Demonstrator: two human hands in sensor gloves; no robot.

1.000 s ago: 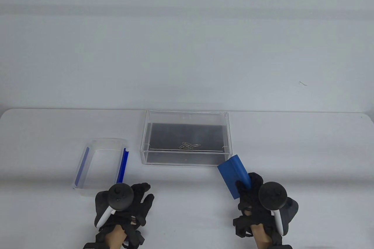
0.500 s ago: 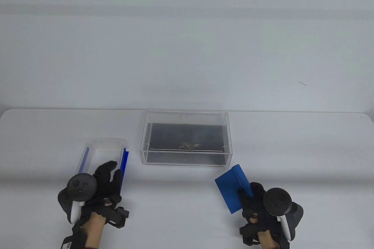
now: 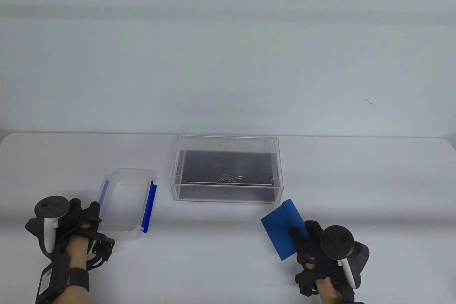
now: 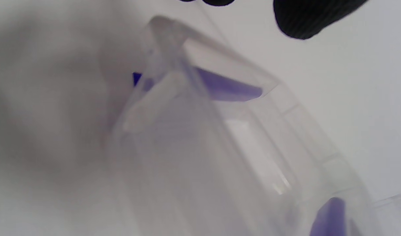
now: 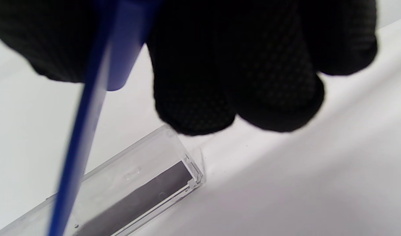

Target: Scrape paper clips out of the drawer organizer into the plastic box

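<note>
The clear drawer organizer [image 3: 174,175] with a dark floor stands mid-table, with a few paper clips [image 3: 229,178] near its front wall. The clear plastic box [image 3: 123,231] with blue side latches [image 3: 149,207] lies to its left, open and empty. My left hand [image 3: 91,211] sits at the box's left near side, fingers reaching its left wall. The left wrist view shows the box [image 4: 220,147] close up under my fingertips [image 4: 302,19]. My right hand [image 3: 306,240] grips a blue scraper [image 3: 281,232] in front of the organizer's right near corner [image 5: 190,177]. The scraper blade shows in the right wrist view [image 5: 75,157].
The white table's far edge [image 3: 228,134] runs just behind the organizer. A small scrap [image 3: 369,102] lies beyond it on the backdrop.
My left hand has swung left, from in front of the plastic box, across its near end, to its left side. My right hand has drawn the scraper slightly back from the organizer.
</note>
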